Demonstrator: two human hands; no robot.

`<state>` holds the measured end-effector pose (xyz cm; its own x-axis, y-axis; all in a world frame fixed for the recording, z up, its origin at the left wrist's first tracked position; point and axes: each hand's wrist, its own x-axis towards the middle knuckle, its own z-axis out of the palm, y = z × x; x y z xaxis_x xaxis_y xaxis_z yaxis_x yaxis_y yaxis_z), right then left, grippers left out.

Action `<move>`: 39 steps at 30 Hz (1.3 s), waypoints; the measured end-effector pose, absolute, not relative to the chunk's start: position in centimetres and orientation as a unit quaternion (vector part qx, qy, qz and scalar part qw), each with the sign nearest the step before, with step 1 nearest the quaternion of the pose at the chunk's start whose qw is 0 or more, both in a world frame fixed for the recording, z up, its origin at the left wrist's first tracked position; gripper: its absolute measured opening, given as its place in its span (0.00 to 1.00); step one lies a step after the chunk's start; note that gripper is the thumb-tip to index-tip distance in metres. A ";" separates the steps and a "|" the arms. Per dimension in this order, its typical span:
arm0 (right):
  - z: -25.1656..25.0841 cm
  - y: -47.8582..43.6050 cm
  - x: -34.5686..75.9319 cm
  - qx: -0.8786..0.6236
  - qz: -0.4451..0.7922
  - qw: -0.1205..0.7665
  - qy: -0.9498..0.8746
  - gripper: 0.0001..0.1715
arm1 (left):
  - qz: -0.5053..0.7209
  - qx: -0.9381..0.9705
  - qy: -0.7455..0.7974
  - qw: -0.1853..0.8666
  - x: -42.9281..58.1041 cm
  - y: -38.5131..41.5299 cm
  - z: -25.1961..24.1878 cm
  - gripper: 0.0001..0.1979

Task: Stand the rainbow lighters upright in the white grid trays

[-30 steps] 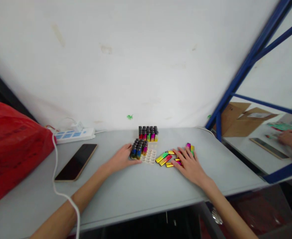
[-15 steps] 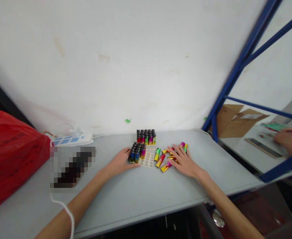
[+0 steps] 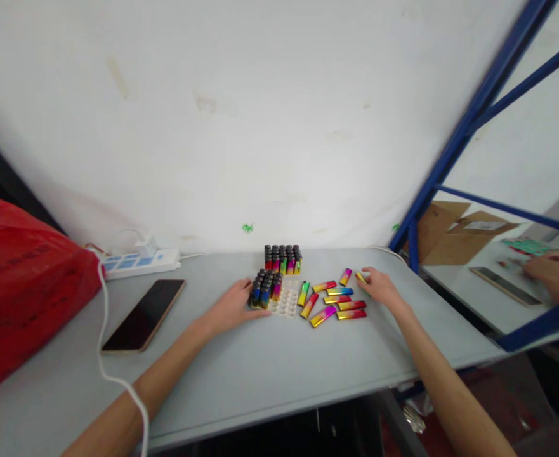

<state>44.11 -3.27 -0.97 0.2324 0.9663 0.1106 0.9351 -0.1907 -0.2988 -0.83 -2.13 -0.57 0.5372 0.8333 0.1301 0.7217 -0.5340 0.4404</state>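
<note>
My left hand (image 3: 231, 306) grips the left end of a white tray (image 3: 286, 301) with round hollows, its thumb along the near edge. Dark-topped, shiny coloured tubes (image 3: 264, 291) stand upright in the tray's left part; the hollows at its right are bare. To the right, my right hand (image 3: 379, 287) is closed on one yellow-green metallic tube (image 3: 363, 280), pinched at the fingertips. Several more metallic tubes (image 3: 339, 299) in red, yellow, pink, blue and green lie loose between the tray and this hand.
A second block of upright dark-topped tubes (image 3: 283, 260) stands behind, near the wall. On the left are a phone (image 3: 144, 315), a power strip (image 3: 141, 263), a white cable (image 3: 105, 317) and a red bag (image 3: 26, 292). A blue frame (image 3: 412, 231) borders the right; another person's hands (image 3: 545, 266) work beyond it.
My right hand has moved right, off the loose tubes, and now pinches one tube at their far right. The loose tubes lie more spread out. My left hand stays at the tray.
</note>
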 end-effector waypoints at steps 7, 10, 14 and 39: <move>1.5 -2.9 42.1 -0.714 0.128 0.297 -0.622 0.27 | 0.172 0.860 0.452 0.163 -0.8 -2.1 -0.6 0.33; 3.1 -2.5 38.9 -0.646 0.164 0.401 -0.628 0.34 | 0.176 0.861 0.449 0.161 -0.9 -2.0 -0.8 0.33; 5.3 -1.6 33.6 -0.560 0.271 0.485 -0.615 0.35 | 0.196 0.863 0.437 0.158 -1.0 -1.9 -1.1 0.33; 0.5 -4.7 24.0 -0.545 0.243 0.443 -0.669 0.28 | 0.222 0.860 0.422 0.182 -1.2 -2.0 -1.5 0.31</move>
<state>24.03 -4.65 0.45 -0.0134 0.9448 0.3274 0.5143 0.2873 -0.8080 -1.20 -2.01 -1.50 0.5455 0.8065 0.2280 0.6449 -0.5777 0.5004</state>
